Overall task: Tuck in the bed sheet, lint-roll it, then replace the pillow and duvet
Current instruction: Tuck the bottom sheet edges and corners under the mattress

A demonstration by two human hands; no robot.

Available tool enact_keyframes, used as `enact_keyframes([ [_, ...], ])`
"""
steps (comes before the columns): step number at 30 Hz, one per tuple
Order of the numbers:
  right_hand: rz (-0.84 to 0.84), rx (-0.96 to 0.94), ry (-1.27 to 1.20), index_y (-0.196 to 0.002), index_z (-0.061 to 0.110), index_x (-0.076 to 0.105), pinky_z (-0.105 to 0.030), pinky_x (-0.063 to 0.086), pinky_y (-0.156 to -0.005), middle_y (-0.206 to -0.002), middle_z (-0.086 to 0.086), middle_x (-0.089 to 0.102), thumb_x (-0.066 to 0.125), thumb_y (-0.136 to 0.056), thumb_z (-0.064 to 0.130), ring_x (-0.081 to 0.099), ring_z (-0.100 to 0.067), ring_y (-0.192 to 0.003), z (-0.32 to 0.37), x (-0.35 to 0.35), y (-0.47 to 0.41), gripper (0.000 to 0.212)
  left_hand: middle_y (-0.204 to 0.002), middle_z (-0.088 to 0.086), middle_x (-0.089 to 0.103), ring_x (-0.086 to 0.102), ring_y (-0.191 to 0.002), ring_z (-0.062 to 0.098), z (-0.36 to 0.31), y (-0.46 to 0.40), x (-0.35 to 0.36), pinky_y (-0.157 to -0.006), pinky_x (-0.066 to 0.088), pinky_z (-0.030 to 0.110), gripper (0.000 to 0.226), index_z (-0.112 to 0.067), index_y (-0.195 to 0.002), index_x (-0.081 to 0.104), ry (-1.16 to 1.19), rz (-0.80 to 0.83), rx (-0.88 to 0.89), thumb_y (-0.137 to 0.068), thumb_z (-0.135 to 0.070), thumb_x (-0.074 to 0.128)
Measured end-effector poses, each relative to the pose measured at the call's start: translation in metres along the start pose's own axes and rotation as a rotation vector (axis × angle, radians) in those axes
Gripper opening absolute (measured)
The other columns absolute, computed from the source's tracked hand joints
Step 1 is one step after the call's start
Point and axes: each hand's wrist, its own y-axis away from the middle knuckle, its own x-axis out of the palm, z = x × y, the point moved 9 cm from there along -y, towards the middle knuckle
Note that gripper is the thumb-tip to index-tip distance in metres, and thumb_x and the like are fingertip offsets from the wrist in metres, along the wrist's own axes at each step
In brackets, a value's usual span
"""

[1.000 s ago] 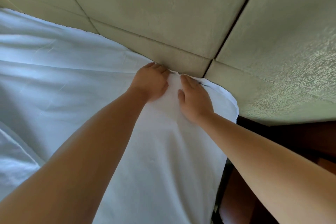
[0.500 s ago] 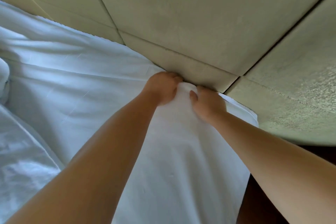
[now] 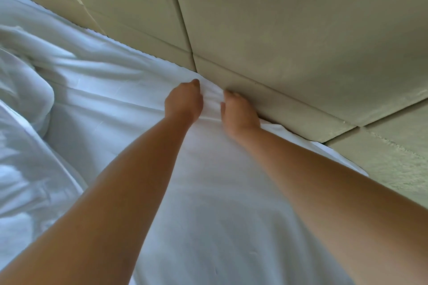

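Sheet (image 3: 208, 192) edge bunches between left hand (image 3: 184, 102) and right hand (image 3: 239, 111).

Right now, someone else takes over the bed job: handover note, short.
Left hand: fingers curled, gripping a bunch of the bed sheet at the headboard.
Right hand: fingers curled into the sheet's edge, right against the headboard.
Sheet lies over the mattress; bunched fold sits between the hands, so the tuck here is unfinished.
White bedding is heaped at left; pillow or duvet, can't tell. No lint roller in view.
Left: finish tucking, lint-roll, replace pillow and duvet.
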Motion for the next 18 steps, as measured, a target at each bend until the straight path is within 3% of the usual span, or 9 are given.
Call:
enact_keyframes([
  [5, 0.131, 0.129, 0.002, -0.115, 0.014, 0.058, -0.031, 0.044, -0.081, -0.12, -0.01, 0.062, 0.045, -0.096, 0.016, 0.057, -0.03, -0.112, 0.002, 0.018, -0.021, 0.022, -0.112, 0.011, 0.06, 0.059, -0.102, 0.031, 0.03, -0.012, 0.003, -0.077, 0.049, 0.037, 0.055, -0.026, -0.147, 0.029, 0.262, 0.099, -0.077, -0.095, -0.018, 0.045],
  [8, 0.047, 0.13, -0.001, -0.095, 0.012, 0.063, -0.029, 0.039, -0.07, -0.105, -0.013, 0.066, 0.05, -0.094, 0.019, 0.06, -0.032, -0.102, 0.007, 0.006, -0.028, 0.015, -0.096, 0.009, 0.063, 0.061, -0.092, 0.029, 0.034, -0.016, -0.002, -0.076, 0.053, 0.039, 0.06, -0.033, -0.149, 0.024, 0.293, 0.128, -0.017, -0.094, -0.018, 0.046],
  [11, -0.162, 0.071, -0.074, -0.102, 0.005, 0.055, -0.033, 0.038, -0.065, -0.096, -0.015, 0.065, 0.045, -0.098, 0.019, 0.06, -0.034, -0.091, 0.019, -0.01, -0.013, 0.018, -0.084, 0.005, 0.057, 0.059, -0.083, 0.028, 0.034, -0.018, -0.008, -0.066, 0.047, 0.035, 0.051, -0.032, -0.145, 0.029, 0.246, 0.115, 0.059, -0.097, -0.022, 0.043],
  [13, -0.256, 0.049, -0.177, -0.104, 0.002, 0.051, -0.033, 0.032, -0.061, -0.093, -0.017, 0.063, 0.041, -0.097, 0.009, 0.058, -0.036, -0.086, 0.022, -0.015, -0.002, 0.013, -0.079, 0.008, 0.057, 0.055, -0.076, 0.029, 0.034, -0.018, -0.013, -0.06, 0.039, 0.032, 0.035, -0.025, -0.131, 0.044, 0.219, 0.061, 0.092, -0.098, -0.019, 0.039],
  [15, -0.264, 0.055, -0.181, -0.108, 0.003, 0.05, -0.031, 0.028, -0.062, -0.096, -0.016, 0.062, 0.038, -0.094, 0.002, 0.057, -0.034, -0.089, 0.022, -0.016, -0.005, 0.018, -0.08, 0.012, 0.058, 0.054, -0.075, 0.032, 0.034, -0.02, -0.02, -0.059, 0.038, 0.032, 0.021, -0.015, -0.114, 0.051, 0.196, -0.015, 0.106, -0.098, -0.016, 0.037],
  [18, -0.153, 0.041, 0.0, -0.135, 0.011, 0.04, -0.03, 0.036, -0.065, -0.1, -0.01, 0.064, 0.04, -0.097, 0.009, 0.06, -0.029, -0.094, 0.029, -0.007, -0.012, 0.038, -0.083, 0.011, 0.06, 0.056, -0.079, 0.032, 0.03, -0.023, -0.02, -0.063, 0.042, 0.034, 0.025, -0.016, -0.123, 0.045, 0.209, -0.021, 0.13, -0.098, -0.02, 0.043],
])
